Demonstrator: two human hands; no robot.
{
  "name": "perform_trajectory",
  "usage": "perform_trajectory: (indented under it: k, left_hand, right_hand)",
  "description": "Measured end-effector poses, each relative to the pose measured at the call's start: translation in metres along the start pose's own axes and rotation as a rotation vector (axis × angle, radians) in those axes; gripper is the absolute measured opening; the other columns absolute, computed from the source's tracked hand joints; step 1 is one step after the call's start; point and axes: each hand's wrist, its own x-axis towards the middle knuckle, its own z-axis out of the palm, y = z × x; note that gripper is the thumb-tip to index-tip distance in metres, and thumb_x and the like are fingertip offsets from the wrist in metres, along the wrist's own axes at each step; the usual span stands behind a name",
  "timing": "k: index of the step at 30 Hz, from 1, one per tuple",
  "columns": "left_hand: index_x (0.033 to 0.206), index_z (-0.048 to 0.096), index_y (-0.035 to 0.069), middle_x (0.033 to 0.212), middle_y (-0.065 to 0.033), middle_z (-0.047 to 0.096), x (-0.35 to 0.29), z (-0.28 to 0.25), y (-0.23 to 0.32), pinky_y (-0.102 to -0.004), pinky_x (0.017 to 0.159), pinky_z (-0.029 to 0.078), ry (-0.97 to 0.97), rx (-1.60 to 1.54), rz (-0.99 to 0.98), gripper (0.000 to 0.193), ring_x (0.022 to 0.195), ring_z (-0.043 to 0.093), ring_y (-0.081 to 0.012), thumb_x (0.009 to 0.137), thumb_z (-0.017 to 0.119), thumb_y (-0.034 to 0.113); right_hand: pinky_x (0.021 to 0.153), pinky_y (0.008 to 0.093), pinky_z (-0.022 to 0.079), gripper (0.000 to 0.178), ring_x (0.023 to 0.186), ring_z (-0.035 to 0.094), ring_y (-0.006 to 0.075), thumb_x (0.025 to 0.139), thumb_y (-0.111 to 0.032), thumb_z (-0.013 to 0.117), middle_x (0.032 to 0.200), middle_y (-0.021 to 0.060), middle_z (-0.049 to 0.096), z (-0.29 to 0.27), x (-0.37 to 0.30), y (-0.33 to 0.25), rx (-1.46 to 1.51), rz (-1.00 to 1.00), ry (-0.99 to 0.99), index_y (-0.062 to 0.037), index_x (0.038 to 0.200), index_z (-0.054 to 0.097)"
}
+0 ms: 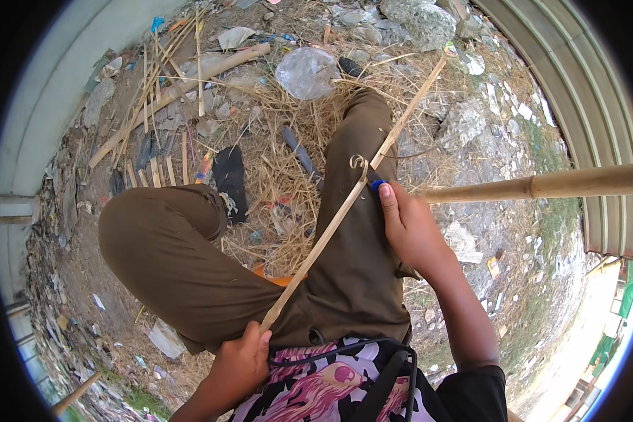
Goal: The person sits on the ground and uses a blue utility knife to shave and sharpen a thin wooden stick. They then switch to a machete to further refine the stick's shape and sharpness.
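Observation:
A long, pale bamboo strip [328,235] slants from my lap up to the far right, across my right leg. Its near end is in my left hand [240,360], closed round it at my waist. My right hand [409,224] is closed, thumb on top, on a knife [377,181] with a bit of blue at its grip; most of the handle is hidden in the fist. The short dark blade lies against the strip around its middle. A curled bamboo shaving [359,163] stands up from the strip just beside the blade.
A thick bamboo pole [534,188] reaches in from the right, behind my right hand. Bamboo strips and poles [183,88] lie at the far left. Dry shavings [288,239] cover the ground between my legs, with a clear plastic bag [307,73] beyond. A corrugated metal sheet [577,91] borders the right.

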Motion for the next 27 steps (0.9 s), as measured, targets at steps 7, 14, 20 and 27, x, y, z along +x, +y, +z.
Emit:
perform_trajectory:
  k: [7, 14, 20, 27]
  left_hand:
    - [0.100, 0.048, 0.003, 0.060, -0.0246, 0.056, 0.003, 0.011, -0.009, -0.0524, 0.050, 0.045, 0.029, 0.038, 0.047, 0.018, 0.061, 0.062, -0.0490, 0.106, 0.053, 0.019]
    - [0.098, 0.048, 0.003, 0.059, -0.0249, 0.055, 0.004, 0.012, -0.010, -0.0528, 0.050, 0.045, 0.044, 0.022, 0.071, 0.016, 0.062, 0.062, -0.0494, 0.105, 0.053, 0.016]
    - [0.097, 0.047, 0.002, 0.061, -0.0264, 0.055, 0.006, 0.007, -0.002, -0.0508, 0.051, 0.044, 0.025, -0.022, 0.028, 0.017, 0.064, 0.060, -0.0514, 0.105, 0.053, 0.016]
    - [0.094, 0.048, 0.001, 0.060, -0.0262, 0.057, 0.008, -0.003, 0.007, -0.0508, 0.053, 0.045, -0.025, -0.050, -0.044, 0.023, 0.062, 0.061, -0.0499, 0.106, 0.053, 0.020]
  right_hand:
    - [0.067, 0.0504, 0.046, 0.054, 0.068, 0.056, 0.0505, 0.111, -0.036, 0.041, 0.071, 0.0310, 0.058, 0.000, -0.003, 0.006, -0.015, 0.034, 0.011, 0.0080, 0.088, 0.059]
    - [0.068, 0.0497, 0.047, 0.057, 0.067, 0.055, 0.0502, 0.111, -0.038, 0.042, 0.071, 0.0318, 0.058, -0.003, -0.003, 0.009, -0.009, 0.066, -0.015, 0.0091, 0.085, 0.061]
    - [0.067, 0.0496, 0.047, 0.058, 0.066, 0.056, 0.0495, 0.111, -0.039, 0.041, 0.070, 0.0318, 0.057, -0.002, -0.011, 0.018, 0.003, 0.021, 0.022, 0.0098, 0.084, 0.061]
    - [0.068, 0.0494, 0.047, 0.057, 0.066, 0.056, 0.0494, 0.111, -0.037, 0.042, 0.070, 0.0316, 0.057, -0.002, -0.015, 0.020, 0.052, 0.025, 0.046, 0.0098, 0.084, 0.061]
